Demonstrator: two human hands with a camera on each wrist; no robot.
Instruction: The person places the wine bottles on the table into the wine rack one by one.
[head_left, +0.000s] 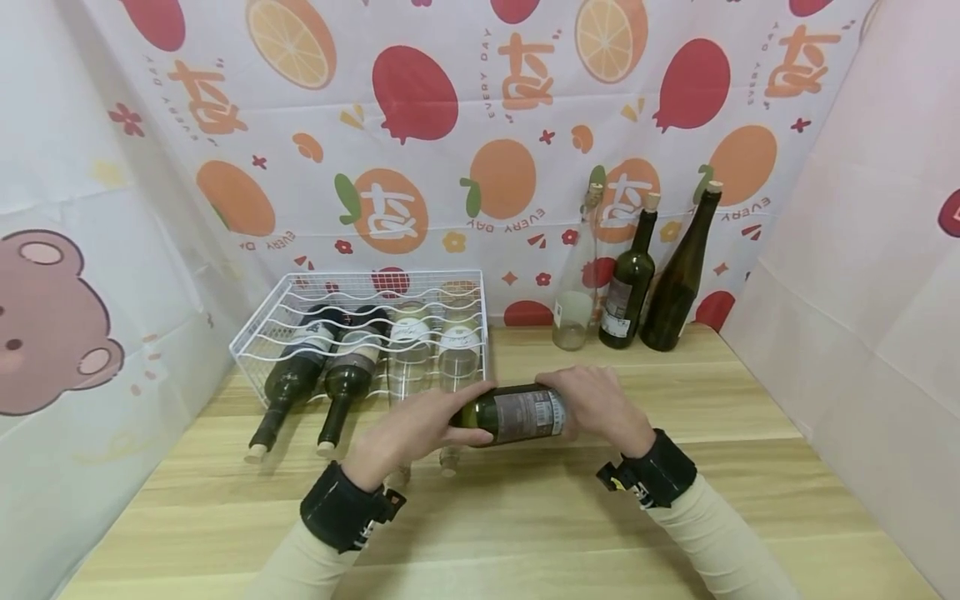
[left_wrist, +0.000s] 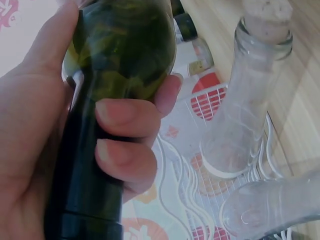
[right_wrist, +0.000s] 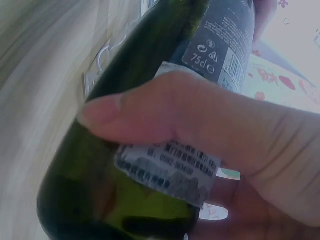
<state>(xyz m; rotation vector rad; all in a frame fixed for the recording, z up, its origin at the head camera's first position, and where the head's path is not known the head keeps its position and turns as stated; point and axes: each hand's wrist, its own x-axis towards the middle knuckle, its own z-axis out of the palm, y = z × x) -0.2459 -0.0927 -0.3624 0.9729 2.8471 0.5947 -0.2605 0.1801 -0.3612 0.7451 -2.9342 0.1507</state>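
A green wine bottle (head_left: 522,414) with a grey printed label lies sideways between both hands, over the table in front of a white wire rack (head_left: 386,272). My left hand (head_left: 412,427) grips it at the neck and shoulder; in the left wrist view its fingers (left_wrist: 127,117) curl round the dark neck. My right hand (head_left: 596,407) holds the body near the base, the thumb (right_wrist: 135,110) lying across a white sticker (right_wrist: 165,172). The mouth of this bottle is hidden in the head view by the left hand.
Two dark bottles (head_left: 296,375) and two clear bottles (head_left: 408,358) lie in the rack, corked necks jutting toward the front. Further back on the right stand a clear bottle (head_left: 573,315), a green bottle (head_left: 621,304) and a tall dark bottle (head_left: 673,292). A fruit-print curtain (head_left: 442,200) hangs behind.
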